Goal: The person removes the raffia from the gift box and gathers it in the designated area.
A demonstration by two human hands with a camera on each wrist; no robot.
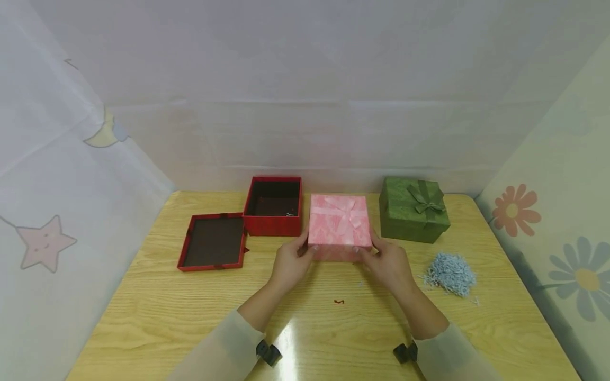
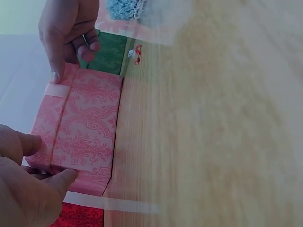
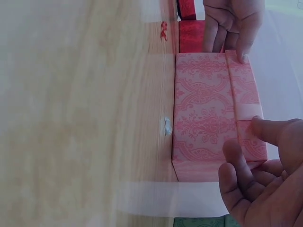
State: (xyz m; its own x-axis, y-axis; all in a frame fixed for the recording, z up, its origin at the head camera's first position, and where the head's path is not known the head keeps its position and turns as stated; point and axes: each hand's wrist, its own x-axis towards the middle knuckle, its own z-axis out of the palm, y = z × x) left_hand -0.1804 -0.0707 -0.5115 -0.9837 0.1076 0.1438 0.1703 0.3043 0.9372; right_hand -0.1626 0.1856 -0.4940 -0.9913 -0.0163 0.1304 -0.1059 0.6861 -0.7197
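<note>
A pink patterned gift box [image 1: 333, 225], topped with a ribbon bow, stands with its lid on at the back middle of the table. My left hand [image 1: 289, 264] grips its near left corner, the thumb on the front of the lid rim. At the near right corner my right hand [image 1: 391, 267] grips it likewise. In the left wrist view the pink box [image 2: 87, 123] shows its front face, with the lid seam running between the hands. The right wrist view shows my right thumb [image 3: 267, 128] on the lid's ribbon band. Fingers behind the box are partly hidden.
An open red box [image 1: 272, 225] stands left of the pink one, its lid [image 1: 212, 243] upturned beside it. To the right are a closed green box [image 1: 412, 211] with a bow and a pile of blue shredded paper [image 1: 451, 273]. A red scrap [image 1: 339, 301] lies in front.
</note>
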